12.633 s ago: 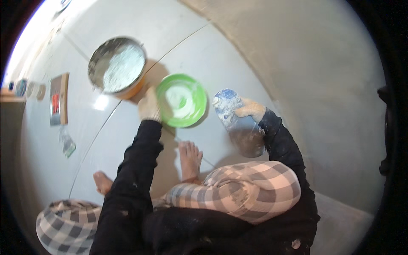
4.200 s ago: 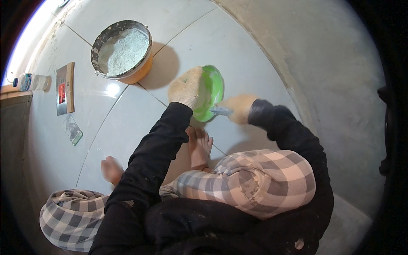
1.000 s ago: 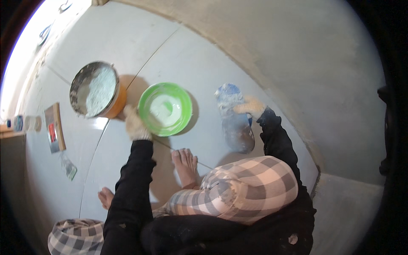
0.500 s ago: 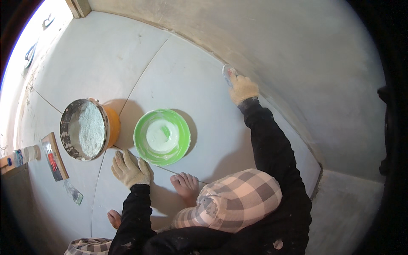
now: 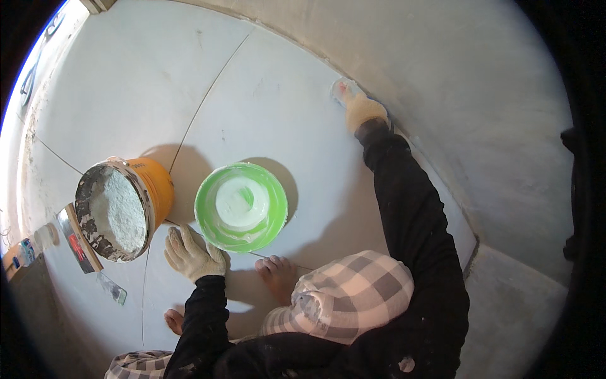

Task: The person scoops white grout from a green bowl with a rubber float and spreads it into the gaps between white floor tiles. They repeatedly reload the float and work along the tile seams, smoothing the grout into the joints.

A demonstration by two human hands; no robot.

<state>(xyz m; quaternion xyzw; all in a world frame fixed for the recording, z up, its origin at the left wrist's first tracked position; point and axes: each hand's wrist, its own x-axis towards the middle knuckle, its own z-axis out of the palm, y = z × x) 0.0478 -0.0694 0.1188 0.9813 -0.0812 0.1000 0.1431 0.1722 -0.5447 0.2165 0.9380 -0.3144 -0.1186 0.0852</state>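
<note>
Grout work along the floor's edge is what we have in hand: our right hand (image 5: 365,111), gloved, reaches far out and presses a small smeared tool (image 5: 343,89) to the joint where the tiled floor (image 5: 278,95) meets the wall (image 5: 480,101), grip clenched on it. Our left hand (image 5: 191,254) lies flat and released on the tile beside the green bowl (image 5: 241,206), which holds white paste. An orange bucket (image 5: 121,208) of powder stands just left. We judge the tile joints mostly unfilled.
</note>
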